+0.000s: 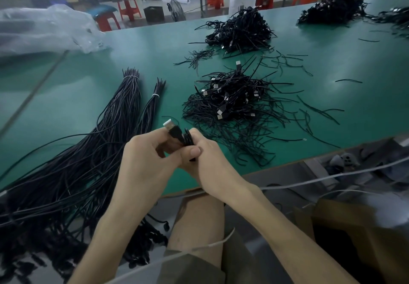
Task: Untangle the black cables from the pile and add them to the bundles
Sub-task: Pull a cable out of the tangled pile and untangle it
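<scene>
On the table, two tied bundles lie at the left: a thick bundle and a thin bundle. There are three tangled piles: a near pile, a far pile and a far-right pile. Two hands, the left hand and the right hand, hold one coiled cable.

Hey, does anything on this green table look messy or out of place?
Yes: short loose black strands lie scattered over the green table mat around the tangled black cable pile, apart from it. The tied black cable bundles hang over the near edge. Nothing looks damaged.
</scene>
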Available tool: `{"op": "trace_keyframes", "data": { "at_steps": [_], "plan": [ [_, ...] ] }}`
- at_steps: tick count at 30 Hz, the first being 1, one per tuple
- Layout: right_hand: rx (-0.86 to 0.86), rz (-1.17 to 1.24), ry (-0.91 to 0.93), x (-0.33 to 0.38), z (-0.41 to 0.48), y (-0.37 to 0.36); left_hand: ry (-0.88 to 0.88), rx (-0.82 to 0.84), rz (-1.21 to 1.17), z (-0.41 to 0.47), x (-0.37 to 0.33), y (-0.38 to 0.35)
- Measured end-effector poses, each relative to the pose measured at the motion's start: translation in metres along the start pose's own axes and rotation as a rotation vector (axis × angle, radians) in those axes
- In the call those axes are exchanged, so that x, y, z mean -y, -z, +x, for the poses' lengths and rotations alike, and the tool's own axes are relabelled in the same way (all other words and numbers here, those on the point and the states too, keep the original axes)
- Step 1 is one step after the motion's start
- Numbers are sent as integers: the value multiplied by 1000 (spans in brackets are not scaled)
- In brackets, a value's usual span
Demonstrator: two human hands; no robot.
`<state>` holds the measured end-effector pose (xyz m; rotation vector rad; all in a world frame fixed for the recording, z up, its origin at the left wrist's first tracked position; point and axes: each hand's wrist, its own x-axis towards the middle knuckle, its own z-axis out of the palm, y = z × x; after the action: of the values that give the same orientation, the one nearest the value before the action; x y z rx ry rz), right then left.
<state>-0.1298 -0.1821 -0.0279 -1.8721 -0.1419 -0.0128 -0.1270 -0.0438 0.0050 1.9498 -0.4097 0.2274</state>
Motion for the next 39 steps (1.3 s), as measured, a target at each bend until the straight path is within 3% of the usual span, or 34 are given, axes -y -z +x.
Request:
{"op": "trace_keyframes", "data": {
  "at_steps": [5, 9, 12, 15, 19, 25, 28, 32, 33, 36, 39],
  "plan": [
    [70, -91, 17, 1, 2, 7, 131, -42, -294, 2, 17, 0],
    [92, -133, 48, 6, 1, 13, 197, -130, -335, 6, 30, 4],
    [166, -180, 11, 4, 2, 15, 216, -90, -339, 6, 37, 5],
    [180, -299, -27, -5, 1, 14, 269, -40, -284, 8, 43, 7],
    [161, -566, 60, -14, -5, 7, 357, 49, -176, 11, 49, 10],
    [138, -786, 207, -16, -12, 5, 425, 166, 258, 12, 61, 20],
    [109, -822, 254, -20, -12, 6, 362, 182, 269, 16, 61, 28],
    [83, -915, 337, -23, -7, 6, -85, 427, 521, 24, 52, 34],
    [91, -952, 356, -24, -5, 7, -127, 481, 554, 26, 51, 33],
    [51, -1013, 384, -26, 0, 8, 7, 596, 470, 29, 52, 26],
    [-30, -1035, 446, -22, 5, 10, 82, 611, 189, 25, 61, 18]
  ]
}}
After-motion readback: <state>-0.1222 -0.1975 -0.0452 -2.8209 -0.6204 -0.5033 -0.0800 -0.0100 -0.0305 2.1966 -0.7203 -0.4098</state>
